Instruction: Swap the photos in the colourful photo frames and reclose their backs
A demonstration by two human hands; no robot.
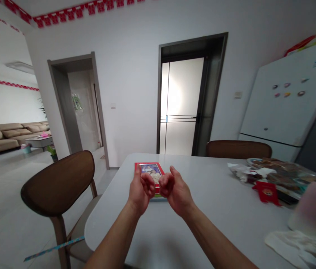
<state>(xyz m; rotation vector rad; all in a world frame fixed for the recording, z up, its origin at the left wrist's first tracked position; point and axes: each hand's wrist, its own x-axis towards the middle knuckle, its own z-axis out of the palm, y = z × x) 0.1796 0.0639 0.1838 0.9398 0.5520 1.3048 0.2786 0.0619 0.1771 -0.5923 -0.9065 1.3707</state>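
My left hand [141, 188] and my right hand [176, 190] are raised over the white table [203, 220], knuckles facing each other with a small gap between. Both have the thumb up and the fingers curled in, with nothing visible in them. Just beyond them lies a red-bordered picture [151, 172] showing people, perhaps a framed photo or a cover. Green and light blue edges show beneath its near side. My hands hide part of it, and I cannot tell if they touch it.
At the right of the table are a red packet [267, 192], plastic-wrapped items [284, 170], a pinkish container [312, 209] and a white cloth [300, 244]. A brown chair [62, 183] stands left, another chair [239, 149] at the far side. Behind is a white fridge [287, 108].
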